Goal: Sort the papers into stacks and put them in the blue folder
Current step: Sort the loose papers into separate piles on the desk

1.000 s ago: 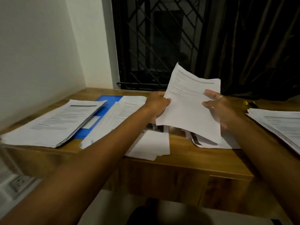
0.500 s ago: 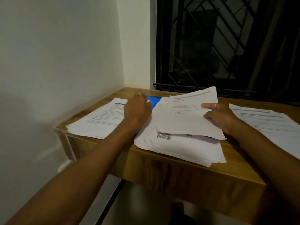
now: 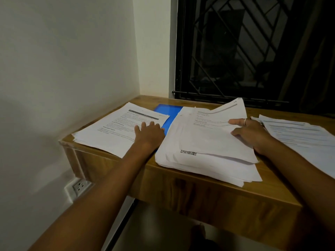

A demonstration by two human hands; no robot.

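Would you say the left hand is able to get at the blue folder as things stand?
Partly, probably. The left hand rests beside the bare strip of the folder, so touching it looks easy, but the left stack and middle stack cover the rest.

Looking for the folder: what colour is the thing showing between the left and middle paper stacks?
The folder is bright blue; the head view shows it.

Folder (image 3: 170, 113) between left stack (image 3: 112, 131) and middle stack (image 3: 208, 166); sheet (image 3: 215, 136) atop middle; third stack (image 3: 299, 134) right.
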